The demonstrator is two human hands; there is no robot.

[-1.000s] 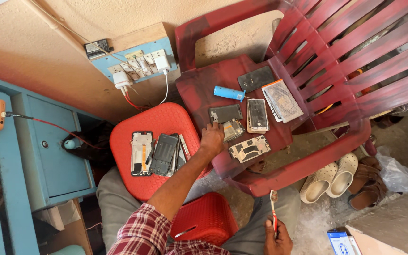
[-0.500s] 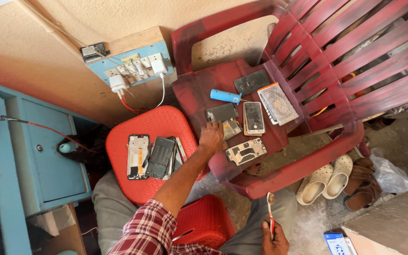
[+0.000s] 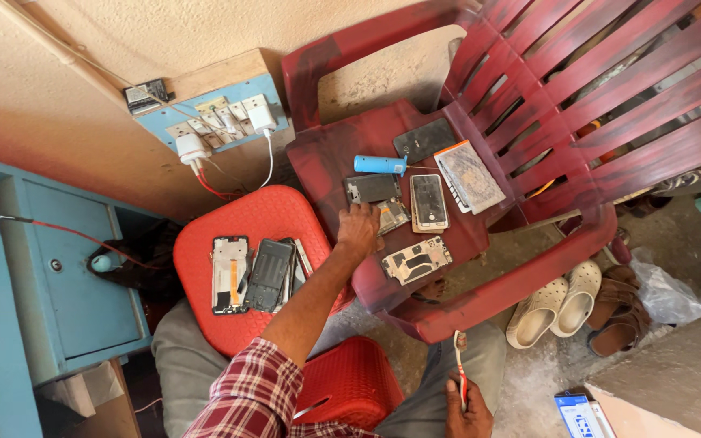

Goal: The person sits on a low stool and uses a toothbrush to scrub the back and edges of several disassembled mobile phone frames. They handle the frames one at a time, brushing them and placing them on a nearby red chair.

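Head view: right hand (image 3: 466, 405) grips a toothbrush (image 3: 459, 365) upright near the knee. Left hand (image 3: 359, 231) rests fingers down on a phone part (image 3: 393, 216) on the chair seat (image 3: 330, 162), among phones (image 3: 429, 201); more lie on the red stool (image 3: 261, 215) alongside.

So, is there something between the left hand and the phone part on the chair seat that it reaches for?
Nothing visible. The left hand already rests at the small phone part on the chair seat, fingers touching its edge. The right hand holds a toothbrush lower down.
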